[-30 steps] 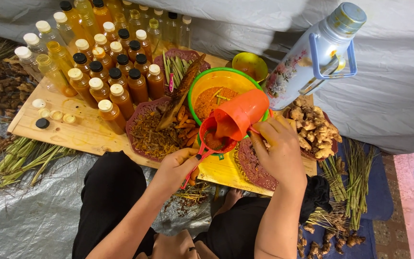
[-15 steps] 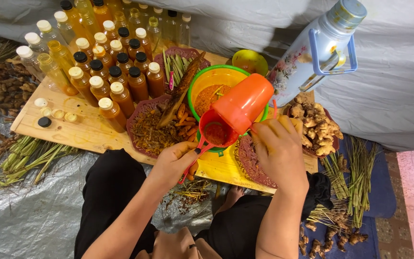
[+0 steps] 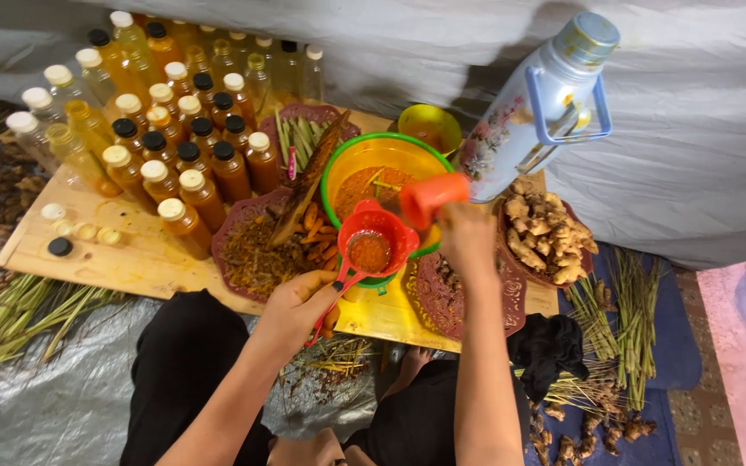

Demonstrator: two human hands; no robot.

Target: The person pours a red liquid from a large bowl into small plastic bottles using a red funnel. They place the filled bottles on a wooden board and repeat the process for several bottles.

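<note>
Grey tarpaulin (image 3: pixel 692 129) hangs as backdrop and more sheeting covers the ground; a low wooden worktop (image 3: pixel 131 259) sits on it. Person seated at 6 o'clock, dark trousers, both arms reaching forward.

Around: a crowd of capped bottles (image 3: pixel 174 129) with yellow and amber liquid fills the worktop from 9 to 12 o'clock. Loose bottle caps (image 3: pixel 75 233) lie at 9 o'clock near the edge. A patterned plate of dried bark and roots (image 3: pixel 261 246) sits just left of centre, a plate of green stalks (image 3: pixel 304 138) behind it. Small yellow bowl (image 3: pixel 429 128) at 12 o'clock. A tall flowered flask with blue handle (image 3: pixel 537 103) leans at 1 o'clock. Plate of ginger roots (image 3: pixel 546 229) at 3 o'clock. Bundles of lemongrass (image 3: pixel 623 319) lie on the ground at 4 o'clock, more at 8 o'clock.

Centre: green-rimmed yellow basin (image 3: pixel 382 168) holding orange liquid. Red strainer (image 3: pixel 373 246) is held over its near rim, with orange pulp inside.

Grip: left hand (image 3: pixel 300 302) clenched round the strainer handle. Right hand (image 3: pixel 468 237) closed on an orange cup (image 3: pixel 432 198), tipped on its side just right of the strainer, above the basin. Nothing blocks either hand.
</note>
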